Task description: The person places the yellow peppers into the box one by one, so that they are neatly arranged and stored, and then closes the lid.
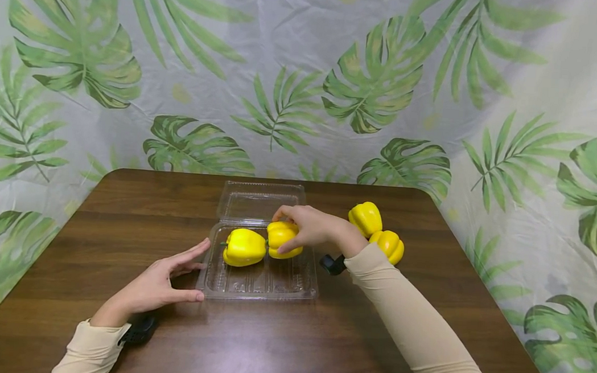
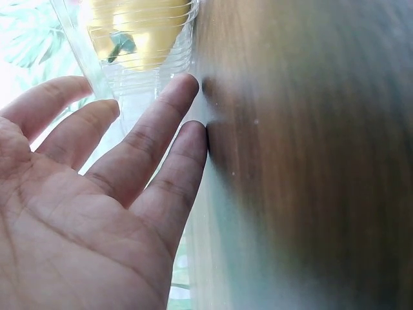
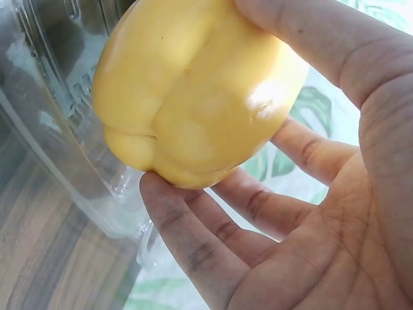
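Note:
My right hand (image 1: 316, 228) grips a yellow bell pepper (image 1: 284, 238) between thumb and fingers, over the right half of a clear plastic clamshell container (image 1: 256, 286). The right wrist view shows this bell pepper (image 3: 193, 97) up close, its lobed end toward the camera. Another yellow bell pepper (image 1: 244, 247) lies in the container's left half, stem pointing left. My left hand (image 1: 161, 281) is at the container's left side, fingers spread and fairly straight, fingertips right at the rim. From the left wrist, the left hand (image 2: 110, 174) appears with its fingertips by the clear wall.
Two more yellow bell peppers (image 1: 365, 218) sit on the brown wooden table (image 1: 137, 222) at the right, beyond my right forearm. The container's lid (image 1: 263, 201) lies folded back toward the far edge. A leaf-patterned curtain (image 1: 283, 94) hangs behind the table.

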`<state>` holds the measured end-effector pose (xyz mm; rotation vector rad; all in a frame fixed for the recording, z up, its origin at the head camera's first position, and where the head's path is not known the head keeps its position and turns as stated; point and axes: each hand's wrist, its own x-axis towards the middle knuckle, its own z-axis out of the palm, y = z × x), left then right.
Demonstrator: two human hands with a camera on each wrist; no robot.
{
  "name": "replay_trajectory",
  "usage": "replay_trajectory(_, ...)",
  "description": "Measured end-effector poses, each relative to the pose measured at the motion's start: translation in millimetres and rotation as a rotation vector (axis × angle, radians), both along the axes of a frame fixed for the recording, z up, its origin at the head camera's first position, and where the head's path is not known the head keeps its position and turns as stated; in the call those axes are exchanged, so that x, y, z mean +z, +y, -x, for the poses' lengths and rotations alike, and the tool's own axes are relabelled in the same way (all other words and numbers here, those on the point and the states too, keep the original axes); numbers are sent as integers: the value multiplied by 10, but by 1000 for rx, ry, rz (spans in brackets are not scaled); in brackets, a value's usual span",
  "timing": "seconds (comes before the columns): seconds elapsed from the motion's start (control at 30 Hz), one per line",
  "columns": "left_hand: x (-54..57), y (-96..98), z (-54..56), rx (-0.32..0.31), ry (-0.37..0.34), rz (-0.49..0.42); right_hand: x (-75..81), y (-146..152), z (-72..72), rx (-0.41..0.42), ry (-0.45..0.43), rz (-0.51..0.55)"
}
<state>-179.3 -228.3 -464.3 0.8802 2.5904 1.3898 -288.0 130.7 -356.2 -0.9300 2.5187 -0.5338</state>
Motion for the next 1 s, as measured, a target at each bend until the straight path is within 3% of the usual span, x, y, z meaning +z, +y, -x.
replay_trajectory(1.0,-10,4,3,-2,2,-10,-88,-53,-31,-24,10,-75)
